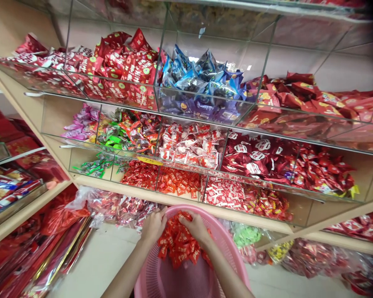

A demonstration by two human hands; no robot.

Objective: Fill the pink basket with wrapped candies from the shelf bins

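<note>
Well ahead of the left hand [155, 224] and right hand [197, 229], and higher, sit blue packets [192, 76]; nearer, red-and-white sweets [189, 145]. Ahead and to the left of the left hand lie pink sweets [81, 124] and green sweets [95, 166]; a yellow tag [149, 160] is nearer. Maroon packets [256, 154] are ahead and to the right of the right hand. To its right, a green bundle [247, 235] and, farther right, a yellow bundle [279, 251].

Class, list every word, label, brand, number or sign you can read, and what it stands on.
Nothing reads with certainty.
Yellow shelf tag: possible digits, too blurred.
Flowered red packets: pale characters, too blurred.
Orange wrappers: lettering, too blurred.
Maroon packets: white print, too blurred.
Red sweets in pink basket: pale markings, too small.
</note>
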